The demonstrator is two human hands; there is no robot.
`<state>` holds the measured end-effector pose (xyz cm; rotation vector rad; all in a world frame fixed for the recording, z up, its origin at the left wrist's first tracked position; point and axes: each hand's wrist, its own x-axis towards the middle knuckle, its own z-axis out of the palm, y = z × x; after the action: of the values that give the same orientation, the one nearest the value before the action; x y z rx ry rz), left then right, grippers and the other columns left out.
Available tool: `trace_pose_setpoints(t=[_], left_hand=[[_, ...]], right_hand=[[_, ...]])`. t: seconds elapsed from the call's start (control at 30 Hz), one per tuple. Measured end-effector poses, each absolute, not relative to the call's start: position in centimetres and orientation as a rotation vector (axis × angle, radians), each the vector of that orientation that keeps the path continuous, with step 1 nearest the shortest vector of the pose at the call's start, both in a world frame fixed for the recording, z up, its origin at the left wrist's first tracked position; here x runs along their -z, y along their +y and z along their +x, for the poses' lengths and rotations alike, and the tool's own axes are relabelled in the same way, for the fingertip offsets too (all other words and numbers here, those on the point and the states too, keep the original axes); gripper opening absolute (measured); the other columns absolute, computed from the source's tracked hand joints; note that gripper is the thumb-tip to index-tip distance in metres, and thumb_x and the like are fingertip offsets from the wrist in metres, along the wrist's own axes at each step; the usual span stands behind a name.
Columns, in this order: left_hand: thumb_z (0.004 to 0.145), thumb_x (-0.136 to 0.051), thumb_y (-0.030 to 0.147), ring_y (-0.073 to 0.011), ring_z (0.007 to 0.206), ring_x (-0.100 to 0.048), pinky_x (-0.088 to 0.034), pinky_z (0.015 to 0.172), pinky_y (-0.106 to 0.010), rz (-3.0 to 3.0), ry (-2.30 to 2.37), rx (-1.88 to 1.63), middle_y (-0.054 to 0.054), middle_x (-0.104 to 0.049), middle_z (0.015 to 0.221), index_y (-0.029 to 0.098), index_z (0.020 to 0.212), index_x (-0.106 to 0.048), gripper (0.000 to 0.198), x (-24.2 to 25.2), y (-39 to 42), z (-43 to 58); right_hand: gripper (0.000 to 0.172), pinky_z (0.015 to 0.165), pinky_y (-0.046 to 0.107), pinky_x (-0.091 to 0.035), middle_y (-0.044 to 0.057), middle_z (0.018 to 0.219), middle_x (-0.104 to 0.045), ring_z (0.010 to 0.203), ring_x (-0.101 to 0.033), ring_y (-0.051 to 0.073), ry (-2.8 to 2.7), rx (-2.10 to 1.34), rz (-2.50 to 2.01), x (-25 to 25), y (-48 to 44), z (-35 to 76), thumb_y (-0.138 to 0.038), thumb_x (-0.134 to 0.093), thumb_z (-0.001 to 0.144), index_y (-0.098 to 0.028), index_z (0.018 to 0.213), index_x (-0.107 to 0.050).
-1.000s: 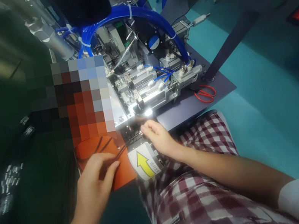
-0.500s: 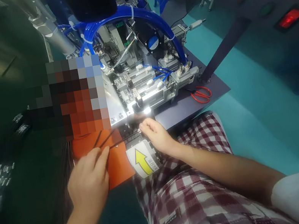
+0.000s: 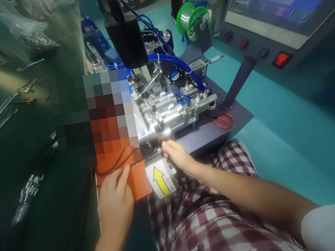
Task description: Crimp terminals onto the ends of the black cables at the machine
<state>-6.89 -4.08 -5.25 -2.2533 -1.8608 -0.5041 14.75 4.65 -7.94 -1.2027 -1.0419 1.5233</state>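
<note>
My right hand is pinched on the tip of a thin black cable at the lit front of a small metal machine, just above a white label with a yellow arrow. My left hand rests on an orange mat, its fingers pressed together on the same cable further back. More black cables loop over the mat.
Blue air hoses arch over the machine under a black camera housing. Red-handled scissors lie on the dark base plate. A control panel with a screen and buttons stands at right; a green spool and another person are behind.
The view has tilted up, so the screen and back of the room show. My left hand has slid a little right along the mat; my right hand stays at the machine's front.
</note>
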Motion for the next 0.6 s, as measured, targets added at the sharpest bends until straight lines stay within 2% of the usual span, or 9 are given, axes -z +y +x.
trace_pose_setpoints(t=[0.17, 0.37, 0.47, 0.6], left_hand=[[0.094, -0.038, 0.016, -0.0284, 0.111, -0.060, -0.051, 0.097, -0.044, -2.217, -1.934, 0.576, -0.014, -0.067, 0.116, 0.020, 0.131, -0.067, 0.047, 5.1, -3.7, -6.2], [0.097, -0.039, 0.014, -0.0237, 0.121, -0.057, -0.046, 0.106, -0.041, -2.181, -2.083, 0.566, -0.011, -0.065, 0.124, 0.020, 0.126, -0.068, 0.042, 5.6, -3.7, -5.7], [0.099, -0.052, 0.024, -0.0243, 0.118, -0.060, -0.049, 0.102, -0.046, -2.180, -2.103, 0.572, -0.010, -0.065, 0.125, 0.019, 0.128, -0.063, 0.031, 5.7, -3.8, -5.9], [0.096, -0.061, 0.034, -0.0247, 0.115, -0.062, -0.053, 0.098, -0.049, -2.192, -2.056, 0.613, -0.010, -0.064, 0.127, 0.018, 0.124, -0.063, 0.032, 5.2, -4.1, -5.6]], right_hand=[[0.052, 0.048, 0.023, -0.025, -0.006, 0.058, -0.047, 0.049, -0.035, 0.008, -0.927, -1.527, -1.314, 8.9, 2.2, 18.4, -0.071, -0.058, 0.078, -0.020, 0.071, -0.049], [0.056, 0.046, 0.023, -0.016, -0.006, 0.063, -0.048, 0.046, -0.027, 0.003, -0.978, -1.623, -1.392, 10.2, -1.7, 23.0, -0.069, -0.073, 0.064, -0.021, 0.071, -0.045], [0.057, 0.046, 0.023, -0.016, -0.006, 0.061, -0.047, 0.046, -0.027, 0.003, -1.025, -1.660, -1.404, 10.5, -2.3, 23.9, -0.066, -0.078, 0.059, -0.021, 0.067, -0.045], [0.056, 0.046, 0.024, -0.015, -0.006, 0.054, -0.043, 0.045, -0.025, 0.004, -1.061, -1.646, -1.410, 10.6, -2.5, 24.2, -0.066, -0.079, 0.058, -0.020, 0.062, -0.047]])
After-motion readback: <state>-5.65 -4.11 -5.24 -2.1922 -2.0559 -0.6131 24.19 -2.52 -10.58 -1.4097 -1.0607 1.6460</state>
